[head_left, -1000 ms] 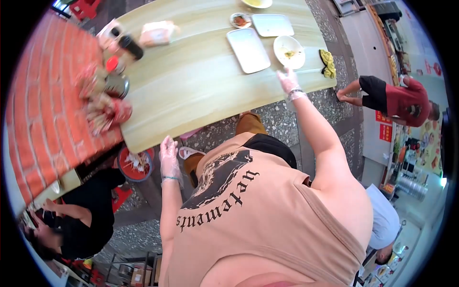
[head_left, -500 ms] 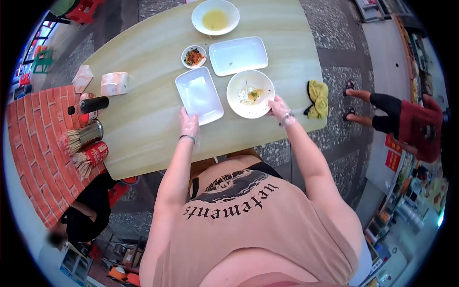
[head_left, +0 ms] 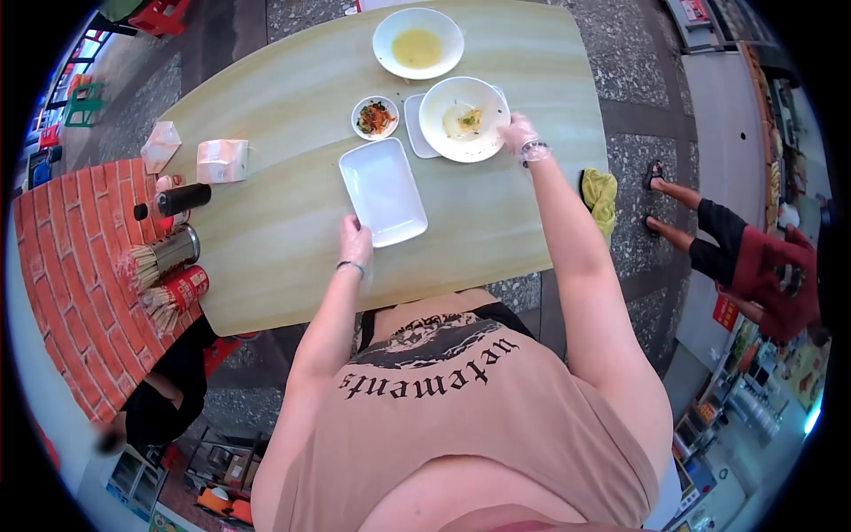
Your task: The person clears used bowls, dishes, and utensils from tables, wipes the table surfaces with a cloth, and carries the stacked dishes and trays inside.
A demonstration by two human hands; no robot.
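Observation:
In a clear plastic glove, my right hand [head_left: 518, 136] grips the right rim of a white round bowl [head_left: 434, 124] with food scraps in the bottom. The bowl overlaps a rectangular white plate [head_left: 417, 142] and hides most of it; I cannot tell whether it rests on it. My left hand [head_left: 355, 241], also gloved, is closed on the lower left edge of an empty rectangular white dish [head_left: 383, 195]. A small saucer [head_left: 356, 129] of orange and green food sits left of the plate. Beyond them stands a larger bowl [head_left: 386, 53] with yellowish liquid.
On the table's [head_left: 292, 177] left are tissue packs [head_left: 223, 161], a dark bottle [head_left: 182, 200] and two holders of chopsticks [head_left: 177, 251]. A yellow-green cloth [head_left: 599, 197] lies at the right edge. One person [head_left: 771, 257] stands to the right; another in black [head_left: 164, 399] is at the lower left.
My right hand has moved the round bowl away from me, from the near side of the rectangular plate to over it. My left hand keeps its hold on the rectangular dish.

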